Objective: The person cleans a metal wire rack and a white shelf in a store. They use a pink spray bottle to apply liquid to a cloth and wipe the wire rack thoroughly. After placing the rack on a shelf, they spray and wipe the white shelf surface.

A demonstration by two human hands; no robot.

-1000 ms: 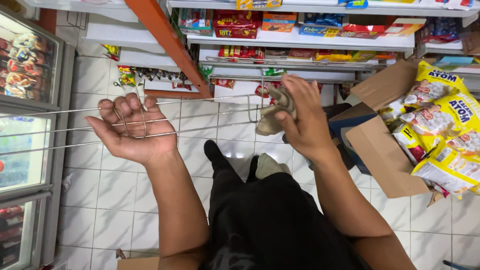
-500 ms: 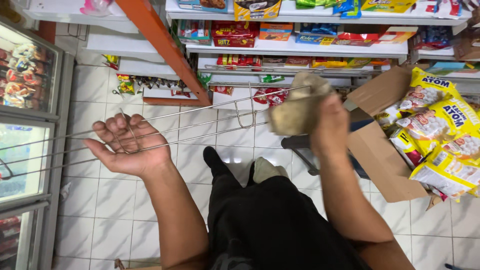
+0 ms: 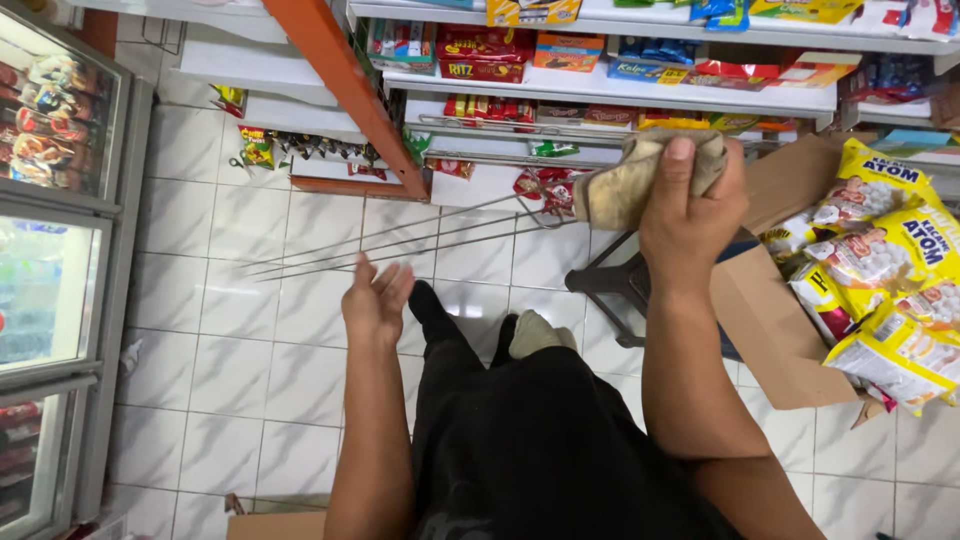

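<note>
My right hand (image 3: 690, 215) is raised and gripping a crumpled tan cloth (image 3: 640, 175). The cloth is wrapped around one end of several thin metal rods (image 3: 400, 240), which stick out to the left, level above the floor. My left hand (image 3: 375, 300) hangs open just below the rods' free ends, fingers spread, touching nothing. My black-clad legs and one foot show beneath both arms.
An open cardboard box (image 3: 770, 330) with yellow snack bags (image 3: 890, 290) sits at the right. Shelves of snack packs (image 3: 600, 85) run along the top beside an orange post (image 3: 350, 90). A glass-door fridge (image 3: 55, 250) stands left. A dark stool (image 3: 615, 285) is near my right arm.
My left hand has let go of the rods and dropped below them. My right hand has lifted the cloth and rod ends up and to the right.
</note>
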